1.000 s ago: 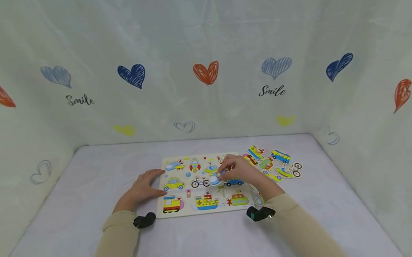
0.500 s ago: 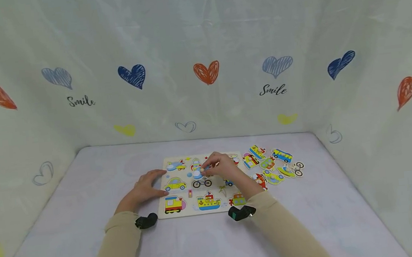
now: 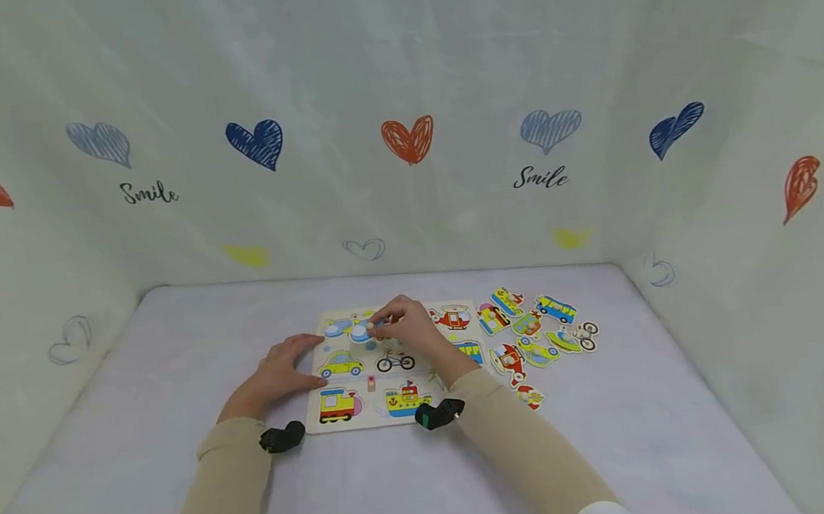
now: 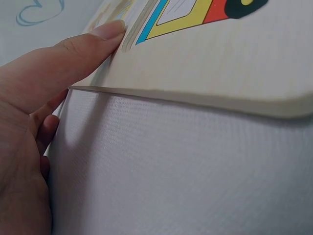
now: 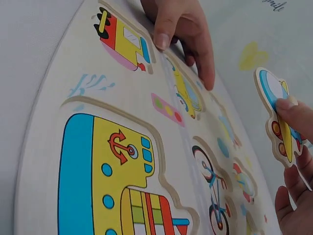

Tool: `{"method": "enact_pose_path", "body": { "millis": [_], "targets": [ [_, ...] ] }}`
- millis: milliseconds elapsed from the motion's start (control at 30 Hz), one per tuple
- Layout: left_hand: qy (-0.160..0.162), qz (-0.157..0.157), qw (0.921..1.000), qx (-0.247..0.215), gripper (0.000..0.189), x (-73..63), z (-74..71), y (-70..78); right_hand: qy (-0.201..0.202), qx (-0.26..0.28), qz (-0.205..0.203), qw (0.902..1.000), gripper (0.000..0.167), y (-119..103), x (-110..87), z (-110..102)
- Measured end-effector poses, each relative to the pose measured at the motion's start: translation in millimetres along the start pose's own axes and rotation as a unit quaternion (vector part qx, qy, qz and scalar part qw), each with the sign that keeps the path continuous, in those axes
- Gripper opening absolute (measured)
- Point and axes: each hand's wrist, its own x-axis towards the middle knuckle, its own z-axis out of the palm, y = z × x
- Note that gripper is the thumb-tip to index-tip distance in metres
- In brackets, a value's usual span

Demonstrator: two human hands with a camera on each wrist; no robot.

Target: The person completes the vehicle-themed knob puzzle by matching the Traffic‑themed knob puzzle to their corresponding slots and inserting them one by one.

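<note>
A pale wooden vehicle puzzle board (image 3: 375, 411) lies flat on the table, with printed recesses for a train, ship, car and bicycle among others. My right hand (image 3: 420, 331) pinches a blue-and-yellow airplane puzzle piece (image 3: 360, 334) between thumb and fingers, raised over the board's upper left part. In the right wrist view the airplane piece (image 5: 274, 93) is tilted and apart from the board. My left hand (image 3: 277, 376) rests at the board's left edge; its thumb (image 4: 93, 46) lies on the top face, the other fingers along the side. The right forearm hides the board's lower right.
Right of the board lie several loose pieces, among them a helicopter (image 3: 508, 362), a bus (image 3: 556, 308), a ship (image 3: 507, 301) and a bicycle (image 3: 586, 337). White cloth covers the table (image 3: 377, 495). A heart-printed curtain (image 3: 480, 191) stands behind and at both sides.
My right hand has carried the airplane piece leftward across the board, from its middle to the upper left. The left hand has stayed at the board's edge.
</note>
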Motion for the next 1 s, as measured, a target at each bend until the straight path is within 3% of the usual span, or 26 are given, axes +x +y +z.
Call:
{"method": "enact_pose_path", "body": {
  "millis": [367,667,1000],
  "targets": [
    [-0.004,-0.001,1.0000,0.002,0.080,7.3,0.1,-2.8,0.013,-0.008,-0.008,0.9999,0.012,6.5,22.7,24.3],
    [-0.006,0.000,1.0000,0.002,0.080,5.5,-0.3,-1.0,0.042,-0.009,0.016,0.9989,0.009,7.7,37.0,38.9],
    [0.000,-0.008,1.0000,0.003,0.079,2.2,-2.2,1.1,0.063,0.012,0.013,0.9979,0.012,5.0,43.5,56.2]
  ]
}}
